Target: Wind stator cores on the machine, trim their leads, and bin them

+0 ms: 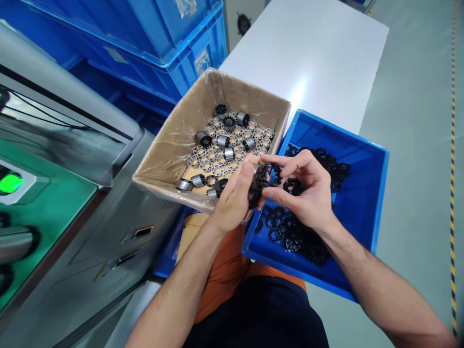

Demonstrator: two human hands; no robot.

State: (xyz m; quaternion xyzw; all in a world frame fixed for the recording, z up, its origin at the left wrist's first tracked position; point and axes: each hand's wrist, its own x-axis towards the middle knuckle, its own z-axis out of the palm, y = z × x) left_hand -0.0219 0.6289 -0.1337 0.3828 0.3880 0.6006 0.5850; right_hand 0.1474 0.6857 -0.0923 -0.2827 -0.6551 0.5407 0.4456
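My left hand (235, 193) is closed around a metal cylinder with a black toothed end (259, 178), held over the gap between box and bin. Between the thumb and fingers of my right hand (308, 186) is a black plastic ring (275, 175), right at the cylinder's black end; whether they touch I cannot tell. A second black-ended part (253, 199) shows under my left hand. To the left, the plastic-lined cardboard box (174, 140) contains silver rings (217, 170) in rows and several loose cylinders (229, 153). Loose black rings (286, 227) lie in the blue bin (358, 208) below my right hand.
A white table (308, 43) extends behind the box and bin. Blue crates (145, 63) are stacked at the back left. On the left stands a metal machine (119, 232) with a green top (61, 193) and a lit green light (10, 182).
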